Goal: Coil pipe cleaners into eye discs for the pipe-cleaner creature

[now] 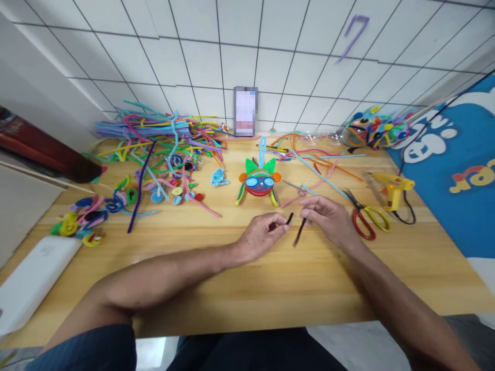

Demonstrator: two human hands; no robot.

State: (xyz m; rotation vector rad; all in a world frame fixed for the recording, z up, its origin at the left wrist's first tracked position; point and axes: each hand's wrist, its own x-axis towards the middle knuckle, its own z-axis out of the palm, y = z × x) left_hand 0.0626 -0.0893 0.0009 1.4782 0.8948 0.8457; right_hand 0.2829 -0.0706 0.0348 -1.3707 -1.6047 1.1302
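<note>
The left hand (268, 231) and right hand (324, 217) are each pinching a black strip (299, 233); the right, straying outward, could be nudging the scissors (360, 207) toward the table's (232, 293) right edge.

Probably craft workshop: glue gun (394, 187), scissors (360, 207), pipe cleaners (162, 127).

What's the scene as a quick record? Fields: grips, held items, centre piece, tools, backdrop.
left grip: pinching a short black piece
right grip: pinching a black strip
held items: visible ends apart
centre piece: colourful figure with green ears, blue-rimmed eyes; beyond both grips
tools: scissors, one handle red, one yellow, blades apart; yellow glue gun to their right
back left: bundle of coloured pipe cleaners
backdrop: phone upright by the gridded wall
</note>
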